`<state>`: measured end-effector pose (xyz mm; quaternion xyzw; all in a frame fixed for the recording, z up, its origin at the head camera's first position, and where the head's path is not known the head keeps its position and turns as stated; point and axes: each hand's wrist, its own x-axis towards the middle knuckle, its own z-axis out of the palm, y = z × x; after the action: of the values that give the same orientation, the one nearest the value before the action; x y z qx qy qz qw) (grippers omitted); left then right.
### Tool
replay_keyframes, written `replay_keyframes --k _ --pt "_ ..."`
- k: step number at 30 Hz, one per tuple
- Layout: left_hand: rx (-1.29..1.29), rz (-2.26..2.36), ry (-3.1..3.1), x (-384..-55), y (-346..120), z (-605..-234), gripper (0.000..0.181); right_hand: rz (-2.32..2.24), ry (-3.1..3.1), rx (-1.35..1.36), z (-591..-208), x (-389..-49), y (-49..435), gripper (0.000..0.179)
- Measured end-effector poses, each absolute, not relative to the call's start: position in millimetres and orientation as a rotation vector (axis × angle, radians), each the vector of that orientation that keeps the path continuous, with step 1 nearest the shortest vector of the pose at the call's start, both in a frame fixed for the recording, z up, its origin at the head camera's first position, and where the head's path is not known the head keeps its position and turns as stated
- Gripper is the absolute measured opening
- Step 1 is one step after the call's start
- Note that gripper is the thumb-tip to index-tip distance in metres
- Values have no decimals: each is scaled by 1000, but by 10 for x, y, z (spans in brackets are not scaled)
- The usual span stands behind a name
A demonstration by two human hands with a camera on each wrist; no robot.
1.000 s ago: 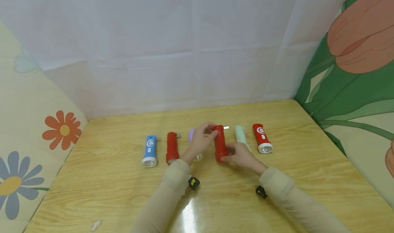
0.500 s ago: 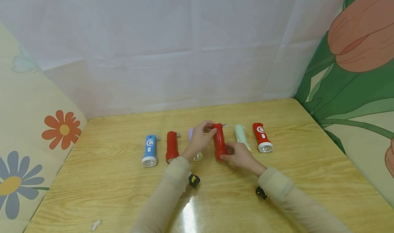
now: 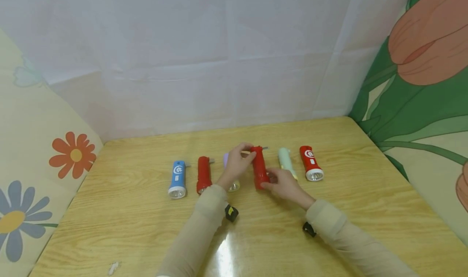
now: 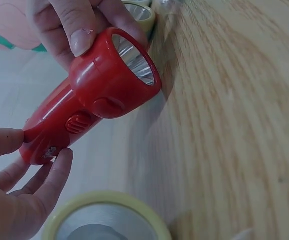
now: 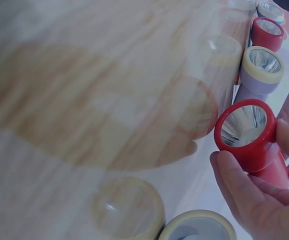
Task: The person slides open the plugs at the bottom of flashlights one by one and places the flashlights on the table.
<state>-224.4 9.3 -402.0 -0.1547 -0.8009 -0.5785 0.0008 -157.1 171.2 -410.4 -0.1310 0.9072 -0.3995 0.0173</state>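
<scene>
A red flashlight point(image 3: 259, 167) with metal prongs at its tail is held between both hands, in line with a row of other flashlights. My left hand point(image 3: 237, 163) pinches its tail end between thumb and fingers. At the lens head my right hand point(image 3: 287, 183) grips the rim; in the right wrist view its silvery reflector faces the camera. A ridged switch shows on the body in the left wrist view. Under my left hand lies a purple flashlight point(image 3: 234, 185), partly hidden. Just past my right hand is a mint green flashlight point(image 3: 286, 159).
To the left on the wooden table point(image 3: 146, 236) lie a blue flashlight point(image 3: 178, 179) and another red flashlight point(image 3: 204, 173). A red flashlight with a white lens ring point(image 3: 310, 163) lies at the right end. White cloth point(image 3: 219, 86) hangs behind the table.
The held red flashlight has shifted slightly away and to the left, and has turned a little, so its prongs look thinner. Both hands keep their hold.
</scene>
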Motion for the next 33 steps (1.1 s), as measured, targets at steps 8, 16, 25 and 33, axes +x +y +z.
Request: replay_keyframes --k 8,16,25,33 --pt "-455 -1822 -2513 -2262 92 -4062 28 -1281 2817 -429 -4126 -1578 1717 43" --pt "-436 -1820 -2552 -2282 96 -4100 34 -1272 2805 -405 -4111 -1580 1702 41" --pt "-422 -1825 -2585 -2332 106 -4153 38 -1277 2788 -325 -4100 -1607 1693 39" --pt "-366 -1841 -2633 -2391 106 -4211 40 -1273 2793 -357 -4115 -1632 1697 39"
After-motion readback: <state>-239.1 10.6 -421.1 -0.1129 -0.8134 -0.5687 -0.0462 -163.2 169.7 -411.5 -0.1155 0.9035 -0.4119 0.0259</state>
